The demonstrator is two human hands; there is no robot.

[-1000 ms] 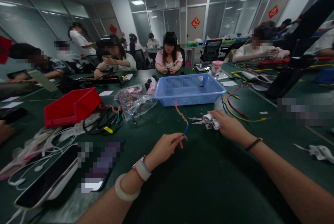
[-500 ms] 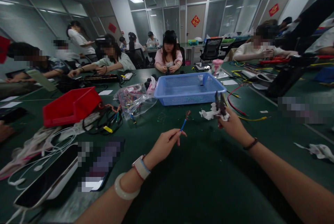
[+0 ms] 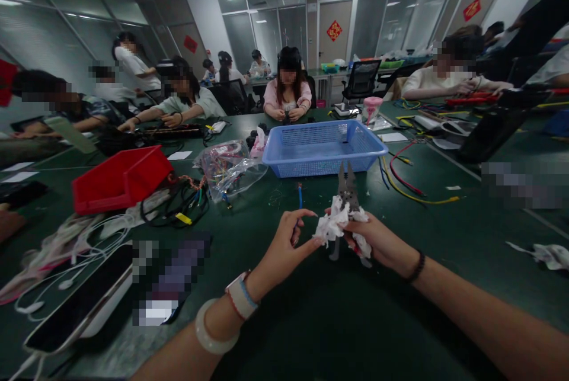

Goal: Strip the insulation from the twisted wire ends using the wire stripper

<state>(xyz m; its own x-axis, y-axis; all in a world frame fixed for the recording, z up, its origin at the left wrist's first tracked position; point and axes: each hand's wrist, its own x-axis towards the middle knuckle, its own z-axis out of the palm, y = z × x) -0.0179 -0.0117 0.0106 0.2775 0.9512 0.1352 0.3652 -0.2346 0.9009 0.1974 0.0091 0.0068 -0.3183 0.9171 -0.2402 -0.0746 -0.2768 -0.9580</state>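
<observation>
A blue wire (image 3: 300, 196) with frayed bare copper at its top end stands up out of my left hand (image 3: 284, 245). Its lower part passes behind my index finger, into the curled fingers. The thumb and index finger of that hand are spread apart, the thumb tip at a crumpled white tissue (image 3: 332, 221). My right hand (image 3: 380, 242) is closed around a pair of wire strippers (image 3: 348, 191), with the tissue bunched about the handles. The strippers' jaws point away from me, slightly parted, and the handle ends stick out below the tissue.
Beyond my hands stands a blue mesh basket (image 3: 324, 166). Left of it lie a clear bag of wires (image 3: 226, 170), a red bin (image 3: 122, 182), black cables (image 3: 182, 209) and two phones. Red and yellow wires (image 3: 406, 182) lie to the right. Other people sit around the table.
Both hands have come closer together. My right hand has moved left and down with the strippers and tissue; my left thumb and index finger have spread, and the wire now stands more upright.
</observation>
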